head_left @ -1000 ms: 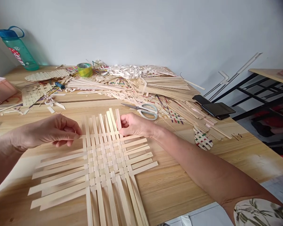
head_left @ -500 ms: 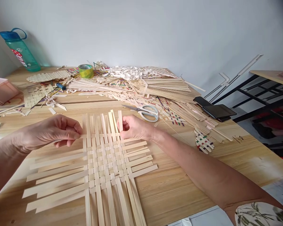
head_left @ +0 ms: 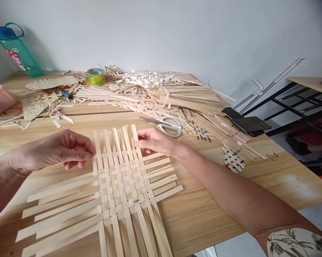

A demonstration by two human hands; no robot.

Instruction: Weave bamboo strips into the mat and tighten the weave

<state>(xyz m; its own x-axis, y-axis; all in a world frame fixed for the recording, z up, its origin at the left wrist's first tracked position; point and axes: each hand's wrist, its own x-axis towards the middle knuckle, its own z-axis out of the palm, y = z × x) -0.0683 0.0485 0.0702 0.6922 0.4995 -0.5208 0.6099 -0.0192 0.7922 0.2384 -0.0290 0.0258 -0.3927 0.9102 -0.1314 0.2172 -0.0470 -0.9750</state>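
Lattice (head_left: 123,185) of flat, pale wooden strips lies on the grained wooden table (head_left: 198,214), below and between the hands as I view them. Its centre is a tight over-under check of small squares; its straight-edged free ends extend outward on all four sides. I hold the two hands apart from each other. The left hand (head_left: 68,149) pinches, between thumb and fingertips, the left end of a thin cross strip (head_left: 103,155) running across the far part of the lattice. The right hand (head_left: 157,143) has thumb and forefinger clamped on a narrow upright strip (head_left: 134,130) near its far end. Just beyond the right hand, I note scissors (head_left: 161,122) with pale looped handles and slender metal blades. Farther beyond it and to its right lies a fanned bundle (head_left: 193,98) of long, thin strips; nearer, on its right, a small woven piece (head_left: 233,159) with dark-coloured bands. Beyond the left hand I see a glossy yellow-green tape roll (head_left: 97,79) and, farther left, a translucent teal bottle (head_left: 20,53) with a blue cap.
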